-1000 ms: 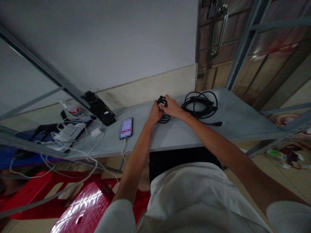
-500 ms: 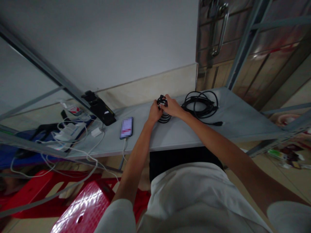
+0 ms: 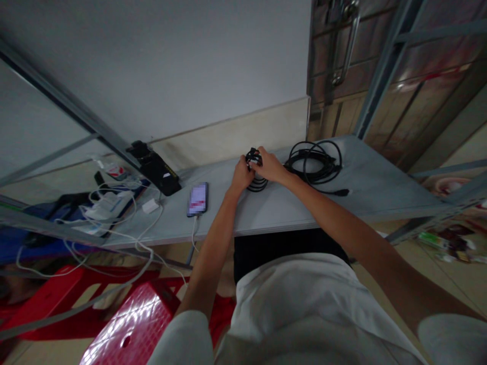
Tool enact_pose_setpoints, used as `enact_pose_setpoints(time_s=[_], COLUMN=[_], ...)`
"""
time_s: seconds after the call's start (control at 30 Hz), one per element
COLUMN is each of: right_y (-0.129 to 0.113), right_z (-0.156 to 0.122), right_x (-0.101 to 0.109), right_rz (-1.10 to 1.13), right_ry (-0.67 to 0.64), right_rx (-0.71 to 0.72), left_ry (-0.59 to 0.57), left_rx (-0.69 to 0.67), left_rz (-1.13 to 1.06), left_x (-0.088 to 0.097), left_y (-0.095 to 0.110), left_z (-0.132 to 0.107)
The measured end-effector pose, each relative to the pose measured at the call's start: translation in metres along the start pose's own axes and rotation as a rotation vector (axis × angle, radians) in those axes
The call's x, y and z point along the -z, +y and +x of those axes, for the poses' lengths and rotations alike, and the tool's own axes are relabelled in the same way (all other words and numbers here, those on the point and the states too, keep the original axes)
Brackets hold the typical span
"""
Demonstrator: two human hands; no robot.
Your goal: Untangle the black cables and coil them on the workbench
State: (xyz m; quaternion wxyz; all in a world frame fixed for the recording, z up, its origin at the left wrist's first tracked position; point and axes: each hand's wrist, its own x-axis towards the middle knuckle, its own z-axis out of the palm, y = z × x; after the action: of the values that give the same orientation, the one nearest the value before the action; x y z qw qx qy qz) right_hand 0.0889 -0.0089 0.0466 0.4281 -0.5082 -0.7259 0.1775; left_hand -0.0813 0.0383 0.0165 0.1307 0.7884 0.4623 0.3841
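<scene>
Both hands meet over a coiled black cable near the back of the grey shelf. My left hand is closed around the left side of the bundle. From the right, my right hand pinches the bundle's upper part, its fingers touching those of the left. Loops of the cable hang out below the hands, resting against the shelf; the fingertips partly hide the rest. Just right of my right hand lies a larger coil of black cable, its plug end pointing toward the front right.
A phone with a white cord lies on the grey shelf, left of my arms. Further left are a black case, a white charger and tangled white cords. Red plastic stools stand below. Metal posts frame the shelf.
Almost nothing differs. Both hands keep their hold on the coiled cable in the same spot, and the view has shifted very slightly.
</scene>
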Motion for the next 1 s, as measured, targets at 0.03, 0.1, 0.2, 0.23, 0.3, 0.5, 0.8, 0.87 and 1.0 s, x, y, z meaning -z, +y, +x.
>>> enact_pose_setpoints(time_s=[0.03,0.1,0.2,0.23,0.3,0.5,0.8,0.87,1.0], right_y=[0.0,-0.001,0.0,0.0,0.002,0.011,0.014,0.014,0.016], right_z=[0.0,0.0,0.001,0.001,0.001,0.004,0.005,0.005,0.004], right_x=[0.0,0.001,0.001,0.0,-0.001,-0.006,-0.007,-0.008,-0.011], right_rz=[0.0,-0.005,-0.018,-0.021,-0.029,-0.01,-0.009,-0.017,-0.05], right_ry=[-0.003,-0.006,-0.008,-0.009,-0.007,0.024,0.031,0.032,0.04], right_rx=[-0.001,-0.003,-0.011,-0.016,-0.023,0.007,-0.001,-0.023,-0.015], left_ry=[-0.002,-0.011,-0.04,-0.053,-0.079,-0.121,-0.11,-0.132,-0.173], left_rx=[0.001,0.0,-0.015,-0.023,-0.034,-0.052,0.0,0.03,0.077], left_rz=[0.001,0.003,0.001,0.0,-0.008,-0.029,0.032,0.08,0.162], left_x=[0.0,0.001,0.001,0.001,0.002,0.001,0.003,0.004,0.007], left_y=[0.0,-0.001,-0.001,-0.002,-0.003,-0.009,-0.002,0.002,0.009], left_z=[0.0,0.0,-0.001,-0.001,-0.002,-0.001,-0.002,-0.004,-0.008])
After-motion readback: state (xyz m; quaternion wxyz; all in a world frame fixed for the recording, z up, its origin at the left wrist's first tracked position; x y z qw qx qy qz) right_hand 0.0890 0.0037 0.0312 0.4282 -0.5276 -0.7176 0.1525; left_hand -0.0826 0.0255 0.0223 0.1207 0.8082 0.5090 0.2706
